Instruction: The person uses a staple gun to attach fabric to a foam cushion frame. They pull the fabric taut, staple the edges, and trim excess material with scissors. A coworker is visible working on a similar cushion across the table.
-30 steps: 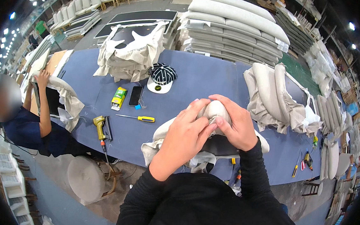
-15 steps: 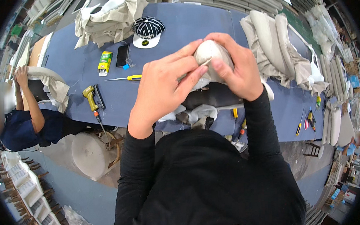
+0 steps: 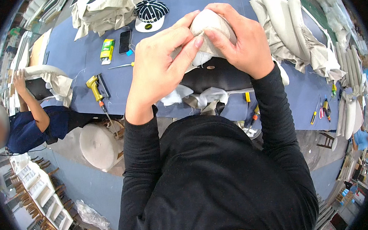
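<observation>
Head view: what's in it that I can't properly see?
In the head view:
Screwdriver: most of its handle, behind the left hand.
Cushion: its far side, behind its own front.
Right hand: some fingertips, behind the cushion.
Cloth pile: its top, cut off by the upper edge.

Wearer's hands: two. Held cushion: one. Cap: one. Phone: one. Yellow-green box: one. Left yellow gun: one.

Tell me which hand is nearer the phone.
Left. The left hand is just right of the phone in the picture; the right hand is farther right, across the pale fabric.
</observation>
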The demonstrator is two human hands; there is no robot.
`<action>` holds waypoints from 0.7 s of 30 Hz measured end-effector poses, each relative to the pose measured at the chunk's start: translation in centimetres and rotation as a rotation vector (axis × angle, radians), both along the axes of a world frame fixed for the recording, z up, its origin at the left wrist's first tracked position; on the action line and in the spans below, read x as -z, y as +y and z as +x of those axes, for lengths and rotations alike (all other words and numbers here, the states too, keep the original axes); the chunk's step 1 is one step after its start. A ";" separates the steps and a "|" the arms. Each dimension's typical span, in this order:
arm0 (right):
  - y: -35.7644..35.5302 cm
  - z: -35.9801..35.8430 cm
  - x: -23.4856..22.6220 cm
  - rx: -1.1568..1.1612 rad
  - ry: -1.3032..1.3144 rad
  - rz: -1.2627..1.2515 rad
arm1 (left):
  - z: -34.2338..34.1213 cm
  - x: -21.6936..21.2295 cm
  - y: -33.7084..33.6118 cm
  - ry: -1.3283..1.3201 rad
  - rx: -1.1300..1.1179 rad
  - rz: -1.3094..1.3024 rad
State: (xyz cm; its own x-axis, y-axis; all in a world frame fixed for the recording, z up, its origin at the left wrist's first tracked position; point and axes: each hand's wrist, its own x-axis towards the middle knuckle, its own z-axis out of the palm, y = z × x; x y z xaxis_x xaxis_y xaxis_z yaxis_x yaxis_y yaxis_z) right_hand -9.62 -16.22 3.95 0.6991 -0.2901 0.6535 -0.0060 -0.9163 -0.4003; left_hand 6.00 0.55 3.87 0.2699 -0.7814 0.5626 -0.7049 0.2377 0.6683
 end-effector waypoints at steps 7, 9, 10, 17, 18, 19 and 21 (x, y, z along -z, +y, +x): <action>-0.5 -0.4 -0.7 -0.120 0.023 0.050 | -0.2 0.0 -0.1 -0.088 -0.040 -0.051; -0.6 0.2 -1.0 -0.143 -0.036 0.112 | -0.5 -0.5 0.0 -0.072 -0.059 0.003; -0.5 0.3 -1.1 -0.125 -0.011 0.099 | -0.9 -0.8 0.2 -0.052 -0.072 0.054; 0.5 0.0 -1.2 -0.071 -0.003 0.034 | -0.7 0.9 0.3 -0.115 -0.091 -0.094; 0.5 -0.2 -1.0 -0.089 -0.008 0.038 | -0.9 1.3 0.3 -0.117 -0.104 -0.139; 0.4 -0.3 -0.9 -0.107 -0.013 0.042 | -1.0 1.5 0.4 -0.121 -0.113 -0.161; 0.9 -0.6 -1.2 -0.127 0.057 0.095 | -1.2 1.8 0.9 -0.132 -0.137 -0.206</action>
